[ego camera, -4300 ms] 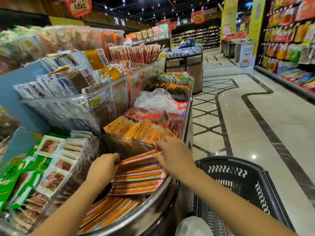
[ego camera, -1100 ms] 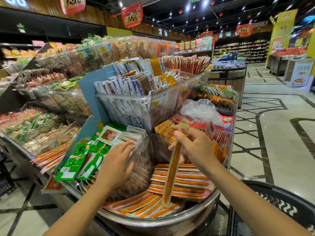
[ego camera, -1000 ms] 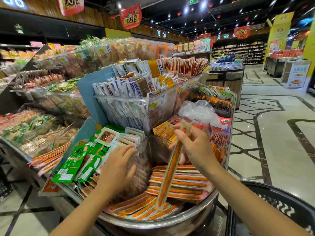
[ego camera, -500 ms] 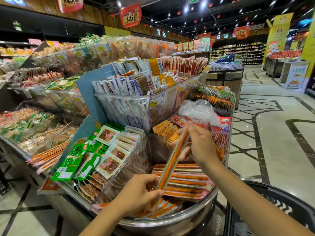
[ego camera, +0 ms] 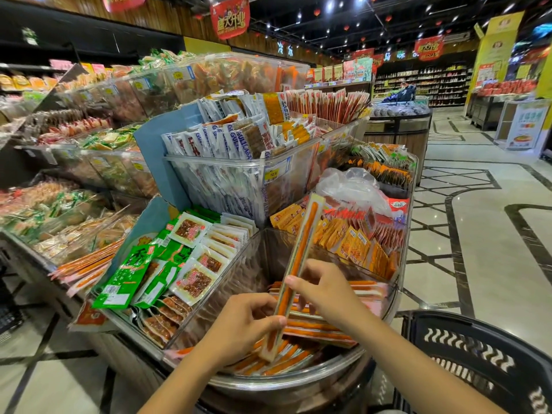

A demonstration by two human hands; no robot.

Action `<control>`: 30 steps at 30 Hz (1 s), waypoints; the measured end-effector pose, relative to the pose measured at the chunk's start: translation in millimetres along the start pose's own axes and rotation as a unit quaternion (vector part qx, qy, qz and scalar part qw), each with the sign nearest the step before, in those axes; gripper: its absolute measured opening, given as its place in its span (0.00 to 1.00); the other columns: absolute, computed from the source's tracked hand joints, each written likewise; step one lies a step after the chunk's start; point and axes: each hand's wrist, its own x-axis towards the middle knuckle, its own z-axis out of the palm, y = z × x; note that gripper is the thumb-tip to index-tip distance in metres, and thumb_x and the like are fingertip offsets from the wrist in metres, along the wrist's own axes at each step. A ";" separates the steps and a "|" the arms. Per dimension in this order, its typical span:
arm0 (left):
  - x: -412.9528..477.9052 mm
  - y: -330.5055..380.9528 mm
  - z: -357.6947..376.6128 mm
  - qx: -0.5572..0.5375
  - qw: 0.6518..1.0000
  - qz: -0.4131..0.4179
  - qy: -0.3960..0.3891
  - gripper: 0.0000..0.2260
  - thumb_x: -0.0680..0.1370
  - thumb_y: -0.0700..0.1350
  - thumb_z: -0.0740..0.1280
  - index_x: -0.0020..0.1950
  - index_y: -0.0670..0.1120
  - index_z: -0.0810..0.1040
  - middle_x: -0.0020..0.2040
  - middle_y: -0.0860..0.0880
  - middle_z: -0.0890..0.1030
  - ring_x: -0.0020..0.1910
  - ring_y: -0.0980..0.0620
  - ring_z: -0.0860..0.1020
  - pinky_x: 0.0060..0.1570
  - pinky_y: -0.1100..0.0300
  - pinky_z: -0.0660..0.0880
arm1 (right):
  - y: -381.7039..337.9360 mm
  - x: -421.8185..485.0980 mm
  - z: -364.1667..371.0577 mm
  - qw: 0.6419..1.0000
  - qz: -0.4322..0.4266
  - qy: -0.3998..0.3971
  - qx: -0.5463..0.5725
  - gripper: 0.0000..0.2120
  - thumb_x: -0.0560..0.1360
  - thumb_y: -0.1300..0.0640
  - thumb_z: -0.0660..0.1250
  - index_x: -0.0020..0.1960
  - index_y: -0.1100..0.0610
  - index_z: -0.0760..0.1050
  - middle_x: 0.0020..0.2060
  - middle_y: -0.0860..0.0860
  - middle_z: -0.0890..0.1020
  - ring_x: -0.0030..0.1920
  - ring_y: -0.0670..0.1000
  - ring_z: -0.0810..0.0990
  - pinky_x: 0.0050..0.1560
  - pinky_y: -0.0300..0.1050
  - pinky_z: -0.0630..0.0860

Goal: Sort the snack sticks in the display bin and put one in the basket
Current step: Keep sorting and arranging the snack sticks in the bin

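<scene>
Grip: L hand point(ego camera: 239, 327) & R hand point(ego camera: 322, 291) pinch snack stick point(ego camera: 301, 243) | tilted over display bin point(ego camera: 298, 380) | basket point(ego camera: 478, 354) nr rim

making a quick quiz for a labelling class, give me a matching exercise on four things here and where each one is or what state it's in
Things:
1 snack stick
2 basket
3 green packets
4 clear plastic bag

Places or states:
a black, at lower right beside the display bin
b crumpled, just behind the red packets
c held by left hand and right hand, tilted upward
d in the compartment left of the display bin

Pairs: 1-c; 2-a; 3-d; 4-b
</scene>
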 end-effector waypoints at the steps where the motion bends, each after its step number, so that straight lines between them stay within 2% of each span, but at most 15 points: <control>1: 0.2 0.4 -0.1 -0.010 1.000 -0.003 0.002 0.06 0.76 0.43 0.74 0.49 0.54 0.85 0.44 0.57 0.86 0.43 0.60 0.83 0.44 0.69 0.75 | 0.0 1.6 -0.3 1.000 0.000 0.005 0.001 0.07 0.79 0.54 0.69 0.43 0.56 0.79 0.36 0.58 0.83 0.33 0.56 0.84 0.30 0.42 0.76; 6: 1.3 -0.1 1.1 -0.044 0.998 -0.048 0.004 0.06 0.75 0.45 0.76 0.50 0.49 0.84 0.40 0.50 0.87 0.39 0.57 0.84 0.39 0.67 0.75 | -2.5 9.7 -6.9 0.998 -0.006 0.054 0.019 0.10 0.81 0.57 0.66 0.45 0.63 0.76 0.35 0.61 0.82 0.31 0.54 0.83 0.30 0.39 0.74; 8: 1.2 -0.5 1.2 -0.045 0.997 -0.060 0.010 0.07 0.74 0.45 0.76 0.49 0.46 0.82 0.38 0.47 0.86 0.36 0.57 0.83 0.38 0.66 0.75 | -4.5 8.8 -12.9 0.997 -0.009 0.082 0.011 0.11 0.81 0.55 0.68 0.44 0.62 0.77 0.34 0.57 0.82 0.30 0.52 0.83 0.30 0.40 0.75; 12: 0.6 -1.2 -2.8 -0.066 0.995 -0.053 0.052 0.05 0.75 0.42 0.76 0.46 0.44 0.82 0.39 0.44 0.85 0.37 0.48 0.83 0.39 0.61 0.78 | -3.5 2.6 -20.5 0.983 -0.045 0.128 -0.123 0.13 0.75 0.44 0.72 0.39 0.51 0.76 0.32 0.48 0.80 0.34 0.48 0.80 0.36 0.46 0.78; 14: 0.3 -1.5 -5.8 -0.075 0.993 -0.045 0.074 0.02 0.75 0.41 0.75 0.45 0.46 0.83 0.40 0.44 0.85 0.38 0.46 0.84 0.41 0.57 0.79 | -4.3 -1.3 -21.7 0.957 -0.126 0.156 -0.210 0.13 0.74 0.45 0.73 0.39 0.50 0.74 0.33 0.44 0.77 0.35 0.45 0.76 0.36 0.44 0.76; 16: -2.1 0.4 -9.4 -0.079 0.992 -0.038 0.089 0.05 0.75 0.40 0.75 0.44 0.50 0.84 0.40 0.44 0.85 0.38 0.50 0.83 0.39 0.59 0.78 | -9.5 -4.1 -23.9 0.919 -0.241 0.147 -0.276 0.09 0.74 0.49 0.74 0.45 0.51 0.76 0.42 0.43 0.76 0.35 0.43 0.74 0.35 0.41 0.76; 17: -4.2 1.2 -12.1 -0.075 0.992 -0.033 0.094 0.07 0.76 0.40 0.74 0.44 0.52 0.85 0.40 0.45 0.85 0.37 0.52 0.82 0.39 0.62 0.77 | -12.2 -4.7 -24.9 0.907 -0.268 0.122 -0.301 0.10 0.74 0.50 0.74 0.52 0.51 0.78 0.48 0.44 0.76 0.36 0.43 0.76 0.35 0.39 0.77; 19: -9.3 4.2 -20.3 -0.061 0.993 -0.021 0.102 0.09 0.76 0.39 0.74 0.45 0.55 0.86 0.39 0.48 0.85 0.38 0.55 0.82 0.39 0.63 0.76 | -14.9 -2.4 -26.9 0.892 -0.270 0.071 -0.355 0.19 0.74 0.50 0.75 0.63 0.51 0.78 0.58 0.46 0.76 0.38 0.44 0.79 0.38 0.38 0.78; 21: -14.6 8.1 -32.5 -0.045 0.992 -0.011 0.114 0.09 0.75 0.41 0.74 0.46 0.56 0.86 0.40 0.50 0.85 0.41 0.54 0.83 0.42 0.61 0.77 | -21.1 0.2 -26.7 0.882 -0.252 0.049 -0.395 0.20 0.76 0.47 0.73 0.66 0.48 0.78 0.59 0.45 0.78 0.44 0.46 0.81 0.42 0.41 0.78; 23: -18.1 15.2 -47.2 -0.051 0.990 -0.008 0.133 0.07 0.74 0.42 0.75 0.46 0.55 0.87 0.40 0.47 0.86 0.42 0.50 0.83 0.43 0.59 0.77 | -27.6 2.9 -24.4 0.892 -0.242 0.027 -0.381 0.16 0.77 0.44 0.70 0.63 0.46 0.80 0.54 0.42 0.81 0.49 0.46 0.80 0.46 0.45 0.79; 27: -16.8 37.1 -76.3 -0.113 0.976 0.001 0.185 0.05 0.70 0.43 0.75 0.44 0.46 0.88 0.35 0.33 0.79 0.31 0.48 0.76 0.31 0.62 0.72 | -36.2 9.7 -13.5 0.929 -0.207 -0.015 -0.307 0.11 0.75 0.44 0.72 0.55 0.46 0.83 0.46 0.41 0.80 0.47 0.44 0.77 0.49 0.50 0.78; 30: -10.7 50.0 -91.5 -0.146 0.968 0.010 0.206 0.07 0.70 0.45 0.74 0.44 0.42 0.86 0.39 0.36 0.83 0.34 0.45 0.77 0.30 0.59 0.72 | -44.0 15.3 -6.4 0.956 -0.182 -0.017 -0.229 0.08 0.75 0.48 0.74 0.50 0.51 0.82 0.42 0.43 0.80 0.44 0.44 0.76 0.47 0.47 0.75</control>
